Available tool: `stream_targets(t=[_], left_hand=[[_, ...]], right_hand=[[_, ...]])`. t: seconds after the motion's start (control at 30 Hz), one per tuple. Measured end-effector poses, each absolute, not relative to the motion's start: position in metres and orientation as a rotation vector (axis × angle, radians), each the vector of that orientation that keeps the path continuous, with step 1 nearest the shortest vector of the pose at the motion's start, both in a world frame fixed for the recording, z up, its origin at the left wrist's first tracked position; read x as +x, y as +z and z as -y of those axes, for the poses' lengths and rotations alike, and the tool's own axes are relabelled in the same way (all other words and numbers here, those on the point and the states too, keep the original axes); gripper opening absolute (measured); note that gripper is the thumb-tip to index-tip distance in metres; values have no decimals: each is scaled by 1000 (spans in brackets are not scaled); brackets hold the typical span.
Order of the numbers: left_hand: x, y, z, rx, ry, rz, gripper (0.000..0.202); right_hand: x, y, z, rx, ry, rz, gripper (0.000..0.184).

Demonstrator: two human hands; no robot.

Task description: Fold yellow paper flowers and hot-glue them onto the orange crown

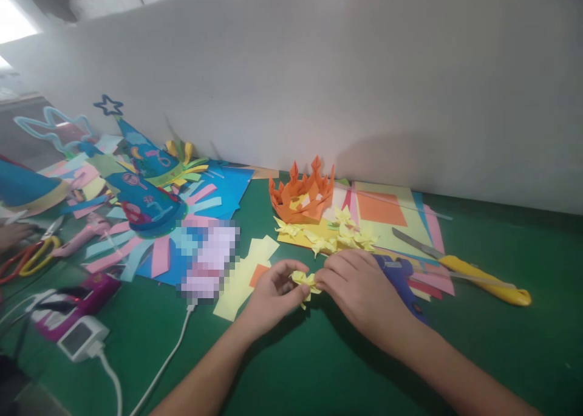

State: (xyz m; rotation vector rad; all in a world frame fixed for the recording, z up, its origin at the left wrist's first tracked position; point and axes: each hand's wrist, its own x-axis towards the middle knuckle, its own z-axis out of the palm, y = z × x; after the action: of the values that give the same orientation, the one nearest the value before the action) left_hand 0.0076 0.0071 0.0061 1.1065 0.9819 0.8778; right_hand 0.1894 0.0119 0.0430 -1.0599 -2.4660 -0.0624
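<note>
My left hand [273, 294] and my right hand [359, 285] meet over the green table [319, 367]. Both pinch a small folded yellow paper piece [304, 280] between their fingertips. Just beyond them lie several more folded yellow paper pieces [337, 237] on a yellow sheet. An orange paper crown [301, 192] stands behind those, near the white wall. Under my right hand lies a blue glue gun [398, 276], partly hidden by the wrist.
A yellow-handled knife [473, 273] lies right on coloured paper sheets [396, 212]. Pale yellow paper strips [241, 276] lie left of my hands. Blue paper hats [146, 191], a pink glue gun [73, 303], a white plug and cable [84, 338], and scissors [31, 255] fill the left side.
</note>
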Motion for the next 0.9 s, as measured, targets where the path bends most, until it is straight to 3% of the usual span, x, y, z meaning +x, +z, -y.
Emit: stream_targets(t=[0.9], left_hand=[[6, 10, -14, 1026, 1185, -1247, 22]], right_hand=[[191, 41, -11, -1004, -143, 2531, 27]])
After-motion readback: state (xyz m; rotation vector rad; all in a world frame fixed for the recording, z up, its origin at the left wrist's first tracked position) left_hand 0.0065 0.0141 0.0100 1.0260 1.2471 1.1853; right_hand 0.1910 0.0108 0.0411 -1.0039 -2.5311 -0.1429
